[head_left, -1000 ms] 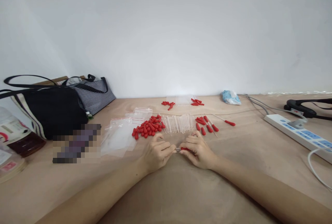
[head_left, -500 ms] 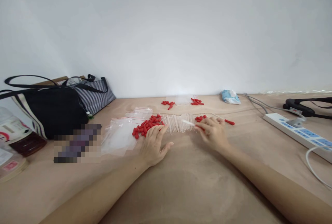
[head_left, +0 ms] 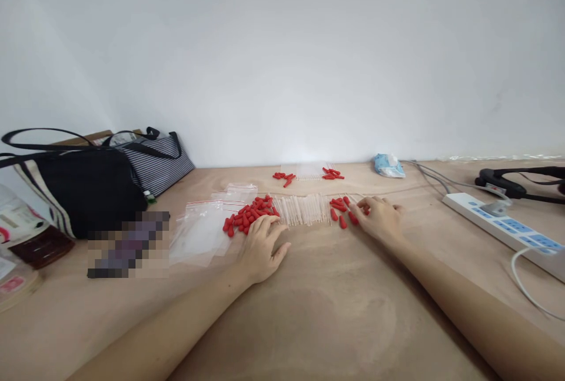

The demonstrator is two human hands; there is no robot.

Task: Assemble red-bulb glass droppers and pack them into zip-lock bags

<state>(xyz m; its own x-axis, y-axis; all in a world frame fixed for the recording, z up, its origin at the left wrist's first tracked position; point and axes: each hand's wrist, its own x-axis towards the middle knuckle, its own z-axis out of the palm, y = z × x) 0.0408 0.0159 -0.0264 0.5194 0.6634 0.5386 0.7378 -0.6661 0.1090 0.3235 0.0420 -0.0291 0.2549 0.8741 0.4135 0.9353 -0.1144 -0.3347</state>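
My left hand [head_left: 263,249] rests palm down with its fingers apart. Its fingertips touch the near edge of a pile of red rubber bulbs [head_left: 247,216]. To the right of that pile lies a row of thin clear tubes [head_left: 302,210], side by side. Beyond the row's right end, my right hand [head_left: 380,220] is low over the table, its thumb and fingers parted. A smaller group of red bulbs [head_left: 339,204] lies at its fingertips, and a bit of red shows between the fingers. The palm hides whatever lies under it.
Clear zip bags [head_left: 198,234] lie left of the bulb pile. Against the wall is another set of tubes with red bulbs [head_left: 333,174]. A tissue pack [head_left: 388,165] and a power strip [head_left: 507,225] are on the right. A black bag [head_left: 88,192] and bottle [head_left: 39,242] stand left.
My right hand has shifted a little right and no longer shows the whitish piece it held. More red bulbs lie spread before its fingers. My left hand has barely moved.
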